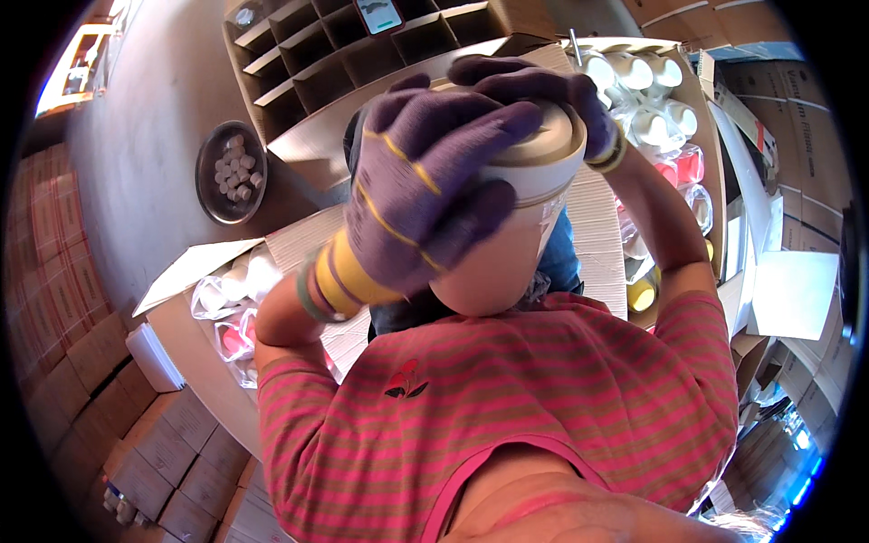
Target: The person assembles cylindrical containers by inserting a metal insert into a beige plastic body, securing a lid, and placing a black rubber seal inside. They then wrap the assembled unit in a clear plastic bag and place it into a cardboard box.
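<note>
In front of my chest is a large pale cylindrical container (pixel 493 267), tilted, with a cream round lid (pixel 548 145) at its upper end. My left hand (pixel 412 181), in a purple knit glove with yellow bands, is pressed round the container's left side near the rim, fingers reaching over the lid. My right hand (pixel 543 86), gloved alike, curls over the far side of the top; its fingertips are partly hidden. The container's lower end rests close against my striped shirt.
A divided cardboard box (pixel 317 136) stands ahead, a phone (pixel 378 16) on its dividers. On the left a metal bowl (pixel 205 172) holds several small pale pieces. Open boxes of wrapped bottles flank me, white ones (pixel 652 127) at right and more (pixel 231 285) at left. Stacked cartons (pixel 163 443) line the left.
</note>
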`<state>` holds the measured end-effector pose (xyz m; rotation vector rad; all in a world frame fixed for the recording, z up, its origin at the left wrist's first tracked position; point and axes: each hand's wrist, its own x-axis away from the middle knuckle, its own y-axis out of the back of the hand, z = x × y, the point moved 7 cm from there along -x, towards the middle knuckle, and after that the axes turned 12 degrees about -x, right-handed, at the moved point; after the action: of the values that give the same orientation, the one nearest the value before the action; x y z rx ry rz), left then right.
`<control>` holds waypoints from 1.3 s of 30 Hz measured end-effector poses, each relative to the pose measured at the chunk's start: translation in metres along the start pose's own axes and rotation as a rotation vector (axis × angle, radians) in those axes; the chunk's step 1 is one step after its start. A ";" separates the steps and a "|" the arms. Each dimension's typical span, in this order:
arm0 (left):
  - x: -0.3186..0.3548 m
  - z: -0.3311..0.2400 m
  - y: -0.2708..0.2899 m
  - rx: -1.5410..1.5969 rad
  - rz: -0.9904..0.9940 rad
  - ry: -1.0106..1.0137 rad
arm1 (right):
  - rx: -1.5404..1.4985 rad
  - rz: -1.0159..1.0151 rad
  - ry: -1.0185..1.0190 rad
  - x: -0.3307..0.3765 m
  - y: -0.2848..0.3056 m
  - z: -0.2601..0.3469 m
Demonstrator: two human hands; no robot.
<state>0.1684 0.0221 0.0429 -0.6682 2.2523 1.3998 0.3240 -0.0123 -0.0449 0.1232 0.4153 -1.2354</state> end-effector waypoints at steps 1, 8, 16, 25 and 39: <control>-0.001 -0.005 0.002 -0.030 0.025 0.025 | -0.033 0.001 0.012 -0.002 0.000 -0.003; 0.067 0.103 -0.027 0.653 -0.200 0.514 | -0.040 -0.308 0.178 0.028 -0.028 0.050; 0.056 0.116 -0.032 0.657 -0.114 0.206 | 0.409 0.001 0.243 -0.002 -0.056 0.081; 0.041 0.103 -0.039 0.586 -0.005 0.209 | 0.634 -0.087 0.022 -0.003 -0.050 0.066; 0.007 0.052 -0.006 0.473 0.059 0.150 | 0.257 -0.147 0.060 0.008 -0.030 0.036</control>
<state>0.1710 0.0658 0.0129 -0.5611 2.6059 0.8070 0.3070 -0.0401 -0.0109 0.3549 0.3202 -1.4294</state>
